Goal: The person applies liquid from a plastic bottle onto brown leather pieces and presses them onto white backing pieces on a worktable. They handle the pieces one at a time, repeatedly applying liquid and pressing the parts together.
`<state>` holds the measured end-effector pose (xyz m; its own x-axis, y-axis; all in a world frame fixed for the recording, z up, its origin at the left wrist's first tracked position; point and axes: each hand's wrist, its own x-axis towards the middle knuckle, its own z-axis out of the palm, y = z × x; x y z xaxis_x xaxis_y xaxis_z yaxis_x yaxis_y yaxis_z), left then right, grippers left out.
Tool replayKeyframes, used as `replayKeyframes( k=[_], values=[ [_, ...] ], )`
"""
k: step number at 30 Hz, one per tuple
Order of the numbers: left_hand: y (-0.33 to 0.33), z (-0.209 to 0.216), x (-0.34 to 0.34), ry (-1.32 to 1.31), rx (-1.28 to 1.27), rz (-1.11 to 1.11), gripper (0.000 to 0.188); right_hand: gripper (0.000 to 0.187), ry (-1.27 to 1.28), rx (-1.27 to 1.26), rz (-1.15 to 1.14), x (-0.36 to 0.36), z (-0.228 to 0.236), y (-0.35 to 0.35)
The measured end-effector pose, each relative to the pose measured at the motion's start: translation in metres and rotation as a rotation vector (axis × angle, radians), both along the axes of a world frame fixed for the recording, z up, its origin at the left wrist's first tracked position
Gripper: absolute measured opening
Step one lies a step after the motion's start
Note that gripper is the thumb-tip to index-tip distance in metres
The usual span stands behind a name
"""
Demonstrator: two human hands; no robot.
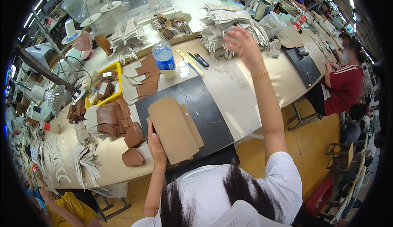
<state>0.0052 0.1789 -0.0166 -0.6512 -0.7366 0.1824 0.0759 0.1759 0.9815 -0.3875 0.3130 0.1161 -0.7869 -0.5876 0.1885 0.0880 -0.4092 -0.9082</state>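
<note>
My left hand [156, 146] grips the left edge of a tan, round-cornered panel [172, 129], its fingers partly hidden by the panel. Under it, a second tan piece [193, 124] sticks out to the right. Both are over a black board [208, 112] at the table's near edge. My right hand [245, 49] is raised at the far side with the arm stretched out, fingers spread and slightly blurred, nothing seen in it. It is nearest to a tall pile of whitish cut pieces [221, 26]; whether it touches them I cannot tell.
Left of the board lie brown leather pieces [110, 120] and a yellow basket [119, 82]. A water bottle [165, 59], a yellow ruler [190, 63] and pens [198, 59] stand or lie beyond it. A lamp [53, 98] reaches in from the left. A person in red [346, 86] is at the right.
</note>
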Motion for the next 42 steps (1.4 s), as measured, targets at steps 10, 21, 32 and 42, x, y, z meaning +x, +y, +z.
replayKeyframes(
  k=[10, 21, 32, 42],
  values=[
    [0.003, 0.006, -0.001, -0.063, -0.078, 0.119, 0.055, 0.084, -0.081, 0.542, -0.338, -0.102, 0.027, -0.055],
    [0.002, 0.007, 0.001, -0.038, -0.069, 0.109, 0.049, 0.105, -0.299, 0.213, -0.698, -0.115, -0.005, -0.091],
    [0.0, 0.002, 0.011, 0.14, 0.093, 0.244, 0.045, 0.065, 0.048, -0.317, -0.264, -0.043, 0.032, -0.034],
    [0.006, 0.116, -0.018, 0.342, 0.093, -0.37, 0.067, 0.082, 0.057, 0.027, 0.383, 0.194, 0.026, 0.015]
  ],
)
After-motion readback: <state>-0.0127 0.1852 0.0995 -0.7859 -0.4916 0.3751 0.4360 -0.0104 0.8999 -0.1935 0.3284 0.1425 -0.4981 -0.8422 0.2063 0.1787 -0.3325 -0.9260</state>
